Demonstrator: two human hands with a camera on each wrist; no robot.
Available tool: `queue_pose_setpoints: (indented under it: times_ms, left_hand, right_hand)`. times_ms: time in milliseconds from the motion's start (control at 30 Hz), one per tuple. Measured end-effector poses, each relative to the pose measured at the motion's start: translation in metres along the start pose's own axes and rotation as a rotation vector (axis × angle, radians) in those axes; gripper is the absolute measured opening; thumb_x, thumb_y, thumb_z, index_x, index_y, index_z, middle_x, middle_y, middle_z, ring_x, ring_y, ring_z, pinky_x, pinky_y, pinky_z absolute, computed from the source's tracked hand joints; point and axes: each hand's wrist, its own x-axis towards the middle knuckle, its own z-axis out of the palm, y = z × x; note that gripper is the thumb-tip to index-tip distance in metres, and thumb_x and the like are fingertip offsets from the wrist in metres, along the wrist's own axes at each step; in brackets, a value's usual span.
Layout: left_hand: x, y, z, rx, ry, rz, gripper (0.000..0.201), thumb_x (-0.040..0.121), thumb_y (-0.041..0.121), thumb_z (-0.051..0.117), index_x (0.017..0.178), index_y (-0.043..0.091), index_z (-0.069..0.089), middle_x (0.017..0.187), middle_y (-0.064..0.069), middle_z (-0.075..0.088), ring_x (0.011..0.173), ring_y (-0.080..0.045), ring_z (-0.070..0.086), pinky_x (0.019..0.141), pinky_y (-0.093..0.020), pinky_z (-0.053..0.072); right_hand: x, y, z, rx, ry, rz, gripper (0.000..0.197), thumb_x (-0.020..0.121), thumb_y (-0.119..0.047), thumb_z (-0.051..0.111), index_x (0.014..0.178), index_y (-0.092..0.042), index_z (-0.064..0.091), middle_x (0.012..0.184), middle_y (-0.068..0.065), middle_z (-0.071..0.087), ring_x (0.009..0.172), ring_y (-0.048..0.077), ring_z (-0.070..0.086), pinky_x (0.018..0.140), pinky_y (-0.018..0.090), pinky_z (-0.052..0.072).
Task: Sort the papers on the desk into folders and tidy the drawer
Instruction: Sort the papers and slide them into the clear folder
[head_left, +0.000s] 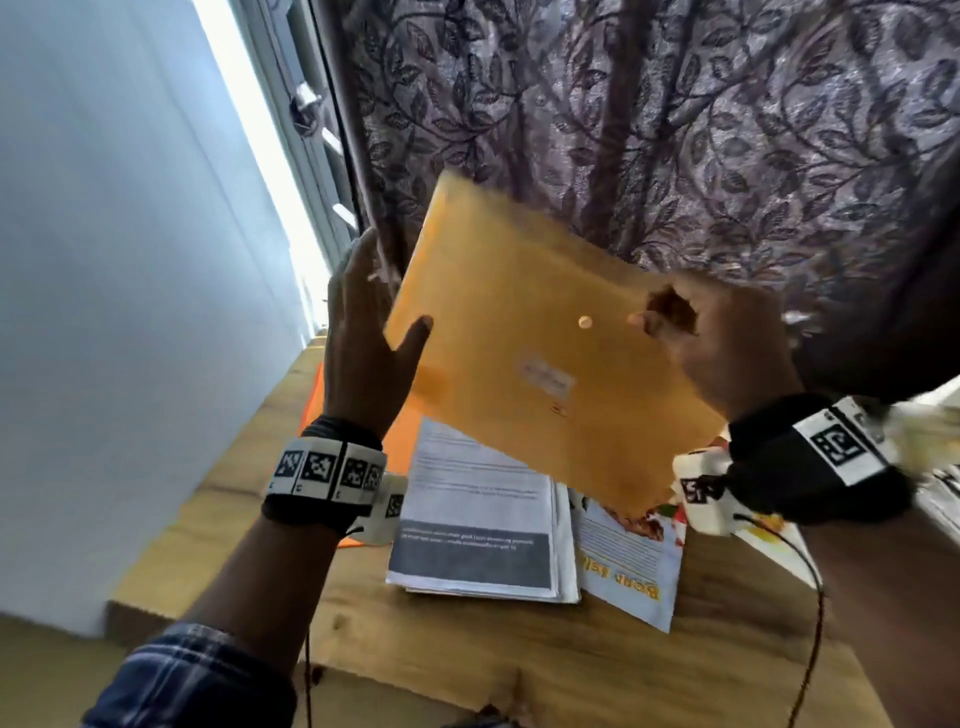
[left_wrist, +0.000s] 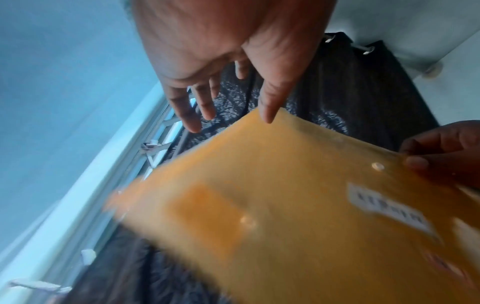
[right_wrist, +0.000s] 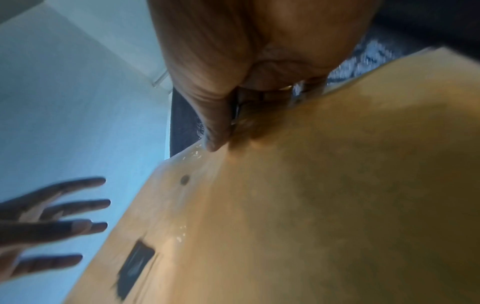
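A translucent yellow snap folder hangs tilted in the air above the desk, its white label facing me. My right hand pinches its right edge, thumb on the front beside the snap button; the right wrist view shows that pinch, the right hand on the folder. My left hand is at the folder's left corner with straight, spread fingers. In the left wrist view only its thumb tip touches the folder. A stack of printed papers lies on the desk below.
A colourful leaflet lies right of the stack, and an orange folder lies partly under it on the wooden desk. More papers show at the far right edge. A patterned curtain hangs behind, with a window and white wall at the left.
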Motion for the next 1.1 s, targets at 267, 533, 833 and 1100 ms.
queue_pose_setpoints:
  times_ms: [267,533,833,1100]
  left_hand:
    - [-0.086,-0.066,-0.042,-0.054,-0.064,-0.892,0.067,0.089,0.047,0.066,0.139,0.007,0.046,0.142,-0.018,0.051,0.128,-0.03,0.051,0.103,-0.045,0.044]
    - [-0.125,-0.145,-0.118,0.178,-0.179,-1.044,0.041,0.089,0.035,0.069,0.122,0.012,0.063,0.121,-0.007,0.068,0.108,-0.026,0.064,0.096,-0.041,0.05]
    - [-0.112,-0.213,-0.159,0.506,-0.287,-0.971,0.059,0.087,0.024,0.072,0.14,0.009,0.05,0.139,-0.017,0.057,0.124,-0.035,0.055,0.103,-0.042,0.044]
    - [-0.116,-0.223,-0.136,0.646,-0.321,-0.863,0.062,0.085,0.021,0.073,0.138,0.005,0.046,0.138,-0.027,0.047,0.128,-0.043,0.043,0.108,-0.05,0.035]
  right_hand:
    - [-0.029,-0.048,0.145,0.877,-0.279,0.547,0.011,0.096,-0.006,0.06,0.085,-0.006,0.06,0.072,0.011,0.069,0.045,0.019,0.055,0.048,0.031,0.047]
    - [-0.081,-0.133,0.257,0.972,-0.831,0.732,0.015,0.101,-0.006,0.047,0.09,-0.015,0.05,0.087,0.016,0.066,0.056,0.029,0.061,0.05,0.029,0.045]
    - [-0.104,-0.176,0.291,0.681,-0.919,0.598,0.036,0.094,-0.026,0.06,0.13,-0.023,0.058,0.107,0.007,0.062,0.071,0.024,0.066,0.061,0.035,0.057]
    - [-0.093,-0.105,0.255,0.55,-0.521,0.688,0.021,0.089,-0.024,0.069,0.108,-0.015,0.071,0.094,0.001,0.069,0.09,0.023,0.067,0.083,0.044,0.057]
